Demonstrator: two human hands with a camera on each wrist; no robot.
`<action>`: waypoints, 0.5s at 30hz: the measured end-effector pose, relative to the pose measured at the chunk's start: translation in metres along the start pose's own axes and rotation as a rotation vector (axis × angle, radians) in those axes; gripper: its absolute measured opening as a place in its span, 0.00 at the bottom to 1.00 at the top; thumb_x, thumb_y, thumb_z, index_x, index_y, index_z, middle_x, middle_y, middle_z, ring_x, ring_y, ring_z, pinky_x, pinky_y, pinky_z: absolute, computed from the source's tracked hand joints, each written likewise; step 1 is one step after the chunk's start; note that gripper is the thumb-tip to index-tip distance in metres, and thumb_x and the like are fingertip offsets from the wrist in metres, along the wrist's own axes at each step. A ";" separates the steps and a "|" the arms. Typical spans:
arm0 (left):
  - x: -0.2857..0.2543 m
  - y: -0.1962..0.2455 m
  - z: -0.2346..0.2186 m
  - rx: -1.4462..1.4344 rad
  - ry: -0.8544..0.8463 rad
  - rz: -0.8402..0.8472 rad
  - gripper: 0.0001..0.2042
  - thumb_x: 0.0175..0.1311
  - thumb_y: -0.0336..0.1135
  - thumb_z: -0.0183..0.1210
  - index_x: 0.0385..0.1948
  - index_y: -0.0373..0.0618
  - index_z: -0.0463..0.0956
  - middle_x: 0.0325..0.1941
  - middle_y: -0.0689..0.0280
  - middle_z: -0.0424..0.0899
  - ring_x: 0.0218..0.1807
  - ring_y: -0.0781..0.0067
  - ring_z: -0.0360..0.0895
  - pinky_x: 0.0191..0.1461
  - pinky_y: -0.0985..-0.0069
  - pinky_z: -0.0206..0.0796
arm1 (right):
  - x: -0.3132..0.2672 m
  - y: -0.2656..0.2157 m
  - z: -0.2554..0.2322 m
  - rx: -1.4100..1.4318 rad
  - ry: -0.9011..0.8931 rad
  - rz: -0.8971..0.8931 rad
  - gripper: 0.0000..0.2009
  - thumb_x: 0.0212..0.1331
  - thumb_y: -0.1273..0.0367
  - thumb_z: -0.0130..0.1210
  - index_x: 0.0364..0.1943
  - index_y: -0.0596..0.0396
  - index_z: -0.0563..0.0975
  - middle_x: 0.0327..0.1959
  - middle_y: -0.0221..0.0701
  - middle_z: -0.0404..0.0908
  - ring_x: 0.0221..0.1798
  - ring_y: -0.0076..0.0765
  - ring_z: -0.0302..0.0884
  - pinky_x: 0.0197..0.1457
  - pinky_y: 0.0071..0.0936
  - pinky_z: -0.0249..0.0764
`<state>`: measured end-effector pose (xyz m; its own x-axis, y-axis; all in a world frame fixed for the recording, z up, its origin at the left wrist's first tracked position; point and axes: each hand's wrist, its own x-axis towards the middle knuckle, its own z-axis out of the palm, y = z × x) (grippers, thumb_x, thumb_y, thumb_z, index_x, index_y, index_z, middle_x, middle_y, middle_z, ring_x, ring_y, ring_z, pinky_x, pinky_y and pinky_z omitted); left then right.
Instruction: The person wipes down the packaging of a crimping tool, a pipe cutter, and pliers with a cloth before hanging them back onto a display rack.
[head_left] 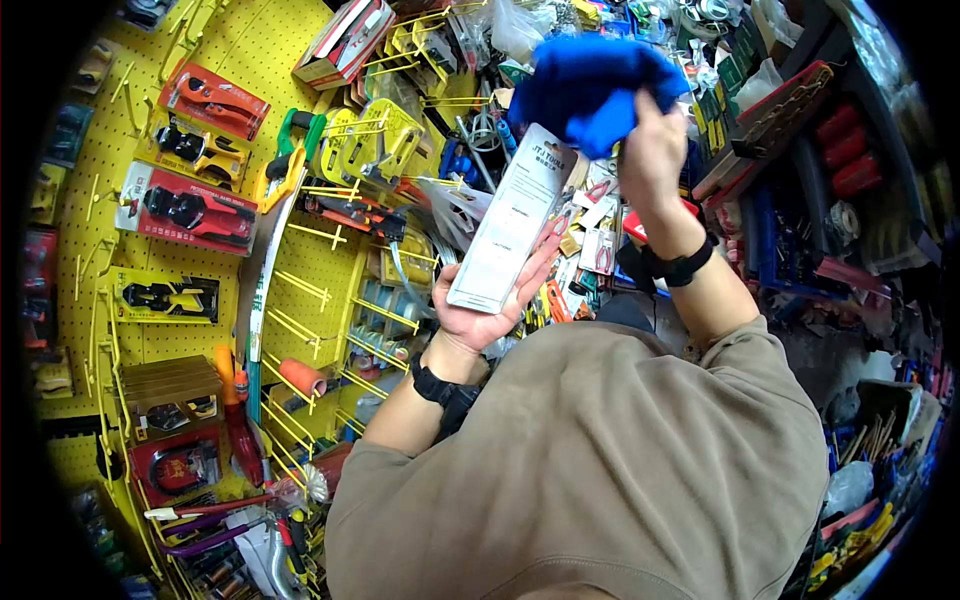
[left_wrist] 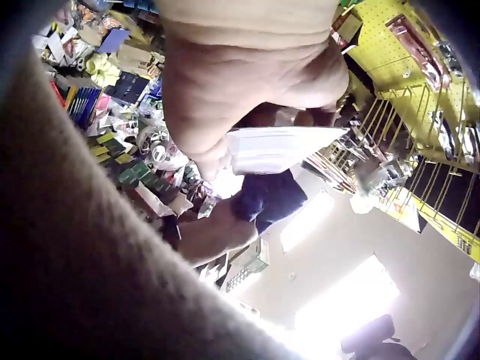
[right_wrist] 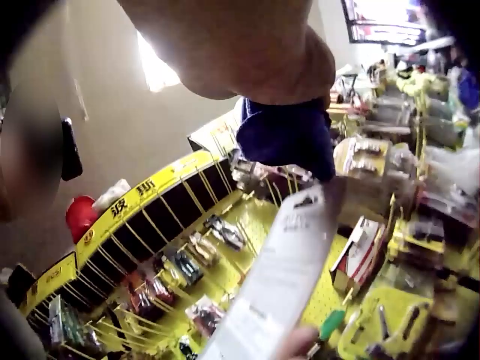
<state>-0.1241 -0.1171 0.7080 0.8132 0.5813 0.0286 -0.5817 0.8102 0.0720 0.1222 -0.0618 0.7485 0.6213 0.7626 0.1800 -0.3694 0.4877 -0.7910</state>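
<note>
My left hand (head_left: 478,318) grips the lower end of a long white package card (head_left: 515,225), its thumb at one edge and its fingers along the other. Printed text and "JTJ TOOLS" face up on the card, and a hang hole shows near its top. A bright blue cloth (head_left: 600,85) is bunched in my right hand (head_left: 655,150), right at the card's upper end. In the right wrist view the cloth (right_wrist: 289,139) hangs below the hand and overlaps the card's top (right_wrist: 300,206). The left wrist view shows the card (left_wrist: 277,148) edge-on beyond the palm.
On the left stands a yellow pegboard (head_left: 245,50) with packaged cutters (head_left: 190,208), a handsaw (head_left: 265,260) and several protruding hooks (head_left: 300,285). Heaped small tools and packets (head_left: 600,250) lie beyond the hands. Shelving with red rolls (head_left: 850,150) is on the right.
</note>
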 end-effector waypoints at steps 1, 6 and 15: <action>0.000 0.000 -0.001 -0.005 -0.011 0.003 0.52 0.50 0.44 0.68 0.76 0.43 0.44 0.81 0.47 0.42 0.82 0.47 0.38 0.81 0.51 0.42 | 0.006 -0.007 0.005 0.093 0.010 -0.185 0.13 0.74 0.71 0.44 0.55 0.61 0.73 0.45 0.37 0.84 0.44 0.34 0.84 0.49 0.33 0.81; 0.005 0.011 -0.006 0.141 0.031 0.082 0.51 0.50 0.47 0.67 0.75 0.38 0.46 0.80 0.44 0.46 0.81 0.46 0.42 0.81 0.51 0.42 | -0.028 0.012 0.002 -0.850 -0.599 -0.772 0.36 0.47 0.85 0.43 0.69 0.65 0.63 0.74 0.51 0.59 0.77 0.52 0.55 0.78 0.44 0.53; 0.010 0.031 -0.021 0.163 0.048 0.172 0.37 0.56 0.56 0.53 0.72 0.58 0.61 0.76 0.66 0.63 0.77 0.58 0.58 0.80 0.55 0.43 | -0.064 0.047 0.016 -1.004 -0.779 -0.774 0.35 0.46 0.82 0.48 0.67 0.67 0.64 0.73 0.56 0.59 0.78 0.57 0.53 0.79 0.49 0.49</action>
<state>-0.1340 -0.0845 0.6891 0.6985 0.7156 0.0071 -0.6975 0.6786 0.2303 0.0540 -0.0810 0.7090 -0.2003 0.6455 0.7370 0.6917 0.6260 -0.3602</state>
